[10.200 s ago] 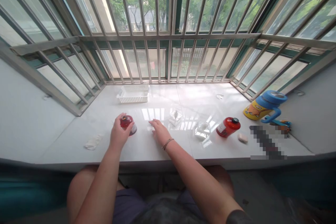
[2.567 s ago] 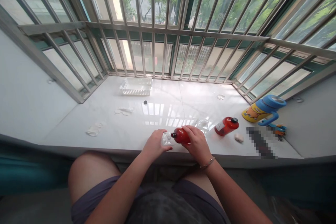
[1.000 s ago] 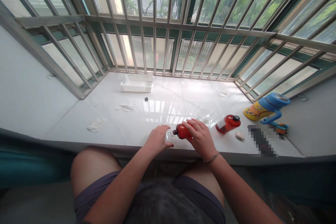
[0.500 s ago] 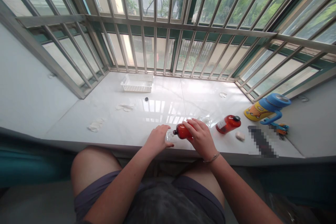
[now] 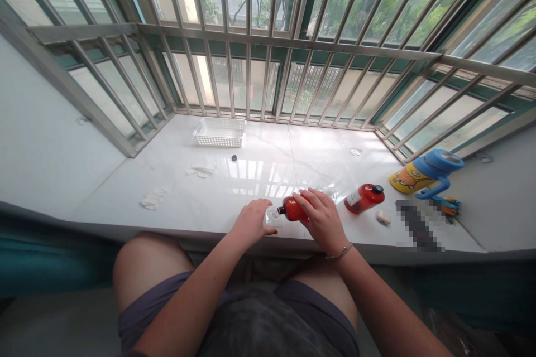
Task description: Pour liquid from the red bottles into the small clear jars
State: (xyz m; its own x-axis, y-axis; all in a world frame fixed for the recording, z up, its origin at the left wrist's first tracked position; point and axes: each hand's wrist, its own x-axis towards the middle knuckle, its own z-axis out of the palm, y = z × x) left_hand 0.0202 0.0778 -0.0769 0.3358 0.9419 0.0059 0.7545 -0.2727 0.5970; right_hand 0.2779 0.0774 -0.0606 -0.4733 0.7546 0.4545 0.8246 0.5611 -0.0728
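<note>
My right hand (image 5: 322, 216) is shut around a red-orange bottle (image 5: 292, 209) lying tilted, its uncapped neck pointing left and down. The neck reaches the rim of a small transparent cup (image 5: 272, 216). My left hand (image 5: 251, 222) grips that cup at the sill's front edge, hiding part of it. Whether liquid is flowing cannot be seen. Behind my right hand stands a transparent container (image 5: 327, 192), partly hidden. A second red bottle (image 5: 364, 198) with a black cap and white label lies just to the right.
A white marble sill (image 5: 167, 201) runs under steel window bars. On it are a white plastic basket (image 5: 218, 133), a small black cap (image 5: 234, 158), damp tissue scraps (image 5: 153, 198), a white bar of soap (image 5: 383, 217), a blue-lidded yellow cartoon cup (image 5: 419, 174), and a pixelated object (image 5: 419, 227).
The hands have moved right along the sill since the oldest frame. The red bottle passed from left hand to right, its black cap now on the sill, and the transparent cup is in my left hand.
</note>
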